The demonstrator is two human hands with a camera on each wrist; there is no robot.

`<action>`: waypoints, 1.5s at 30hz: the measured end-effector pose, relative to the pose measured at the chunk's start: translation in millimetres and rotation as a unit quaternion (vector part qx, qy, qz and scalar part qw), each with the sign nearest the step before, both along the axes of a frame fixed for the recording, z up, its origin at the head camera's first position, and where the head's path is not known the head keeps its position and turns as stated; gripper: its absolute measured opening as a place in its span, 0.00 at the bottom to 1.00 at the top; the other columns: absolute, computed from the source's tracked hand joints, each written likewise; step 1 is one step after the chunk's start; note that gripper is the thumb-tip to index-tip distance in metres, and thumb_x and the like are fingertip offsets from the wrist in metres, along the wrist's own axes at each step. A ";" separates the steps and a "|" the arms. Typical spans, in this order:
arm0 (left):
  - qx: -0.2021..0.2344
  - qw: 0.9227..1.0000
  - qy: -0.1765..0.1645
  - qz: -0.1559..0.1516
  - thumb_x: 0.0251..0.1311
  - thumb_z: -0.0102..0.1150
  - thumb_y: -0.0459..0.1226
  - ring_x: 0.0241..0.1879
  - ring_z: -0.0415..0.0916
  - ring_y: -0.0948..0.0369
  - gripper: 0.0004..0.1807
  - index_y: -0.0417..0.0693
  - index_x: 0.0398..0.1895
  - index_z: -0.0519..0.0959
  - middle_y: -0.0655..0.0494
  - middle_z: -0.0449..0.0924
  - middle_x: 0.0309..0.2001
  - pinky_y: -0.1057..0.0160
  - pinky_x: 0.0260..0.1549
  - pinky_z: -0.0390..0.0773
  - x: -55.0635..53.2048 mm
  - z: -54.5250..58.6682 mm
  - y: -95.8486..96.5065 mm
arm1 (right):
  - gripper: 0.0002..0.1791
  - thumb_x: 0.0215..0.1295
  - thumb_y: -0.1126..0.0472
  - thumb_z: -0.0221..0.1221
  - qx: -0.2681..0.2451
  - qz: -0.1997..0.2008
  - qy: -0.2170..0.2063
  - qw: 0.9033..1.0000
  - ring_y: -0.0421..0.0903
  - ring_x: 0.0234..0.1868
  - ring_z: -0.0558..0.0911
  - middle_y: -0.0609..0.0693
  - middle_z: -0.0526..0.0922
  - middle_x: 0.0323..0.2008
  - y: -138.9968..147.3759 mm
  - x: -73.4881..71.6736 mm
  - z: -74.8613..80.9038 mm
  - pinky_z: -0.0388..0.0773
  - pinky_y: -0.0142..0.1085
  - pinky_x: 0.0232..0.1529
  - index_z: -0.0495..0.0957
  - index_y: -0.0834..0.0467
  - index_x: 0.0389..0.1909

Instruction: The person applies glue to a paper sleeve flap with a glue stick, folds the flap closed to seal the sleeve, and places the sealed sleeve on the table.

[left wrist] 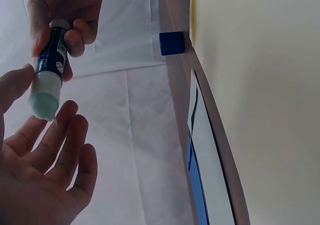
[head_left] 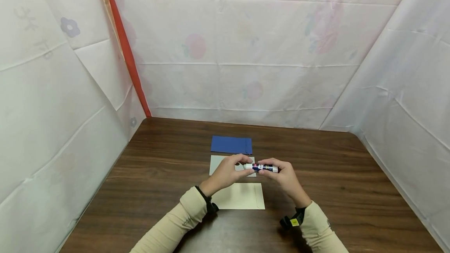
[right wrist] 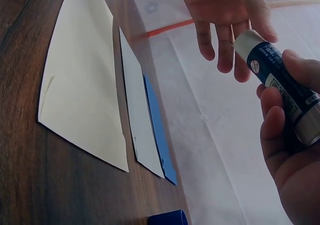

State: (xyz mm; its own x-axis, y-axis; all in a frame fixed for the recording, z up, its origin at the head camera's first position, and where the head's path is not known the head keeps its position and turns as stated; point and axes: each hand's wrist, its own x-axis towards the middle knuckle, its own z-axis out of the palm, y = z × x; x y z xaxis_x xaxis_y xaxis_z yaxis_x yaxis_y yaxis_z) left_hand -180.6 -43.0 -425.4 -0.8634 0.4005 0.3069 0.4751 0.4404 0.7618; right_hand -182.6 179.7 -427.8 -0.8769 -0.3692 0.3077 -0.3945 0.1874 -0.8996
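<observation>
My right hand (head_left: 286, 177) grips a glue stick (head_left: 265, 167) with a dark blue label, thumb and fingers around its barrel. The stick is held level above the envelopes, its uncapped end toward my left hand (head_left: 225, 173). Pale greenish glue (left wrist: 44, 106) shows at that end in the left wrist view. My left fingers are spread loosely about the end, with the thumb close beside the barrel; I cannot tell if it touches. Below lie a cream envelope (head_left: 239, 196), a pale grey-white envelope (head_left: 216, 162) and a blue envelope (head_left: 230, 144).
A small dark blue piece, seemingly the stick's cap (right wrist: 168, 218), stands on the brown wooden table (head_left: 168, 155) near the envelopes' right ends; the hands hide it in the head view. White printed sheets (head_left: 246, 42) wall the table's back and sides.
</observation>
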 end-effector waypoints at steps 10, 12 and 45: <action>0.022 1.000 -0.010 -0.018 0.62 0.64 0.42 0.43 0.78 0.62 0.12 0.48 0.46 0.82 0.55 0.84 0.45 0.50 0.48 0.78 1.1 -3.2 1.4 | 0.15 0.59 0.68 0.65 -0.002 0.008 -0.002 1.000 0.35 0.32 0.80 0.67 0.83 0.41 -1.1 -0.3 -3.1 0.81 0.31 0.30 0.82 0.68 0.47; 0.025 0.999 -0.013 -0.019 0.62 0.64 0.42 0.43 0.78 0.62 0.12 0.48 0.47 0.82 0.55 0.84 0.45 0.50 0.48 0.79 1.6 -4.0 1.4 | 0.15 0.60 0.67 0.65 -0.001 0.014 0.001 1.000 0.34 0.32 0.80 0.67 0.84 0.40 -2.5 -0.4 -2.5 0.81 0.32 0.30 0.82 0.68 0.47; 0.059 0.996 -0.067 -0.015 0.57 0.68 0.41 0.31 0.74 0.66 0.14 0.47 0.45 0.83 0.50 0.83 0.39 0.70 0.27 0.75 4.7 -6.1 -5.3 | 0.14 0.66 0.64 0.61 0.019 0.022 -0.056 0.998 0.42 0.25 0.75 0.58 0.77 0.27 8.4 4.3 -10.6 0.75 0.36 0.25 0.80 0.67 0.49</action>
State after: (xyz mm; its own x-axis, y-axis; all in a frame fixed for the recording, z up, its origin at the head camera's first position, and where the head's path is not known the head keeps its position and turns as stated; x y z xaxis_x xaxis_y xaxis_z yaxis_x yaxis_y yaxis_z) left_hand -175.9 -48.3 -431.5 -0.8879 0.3953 0.2352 0.3767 0.3314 0.8650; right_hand -178.3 188.2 -438.4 -0.8877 -0.4178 0.1936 -0.3004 0.2068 -0.9311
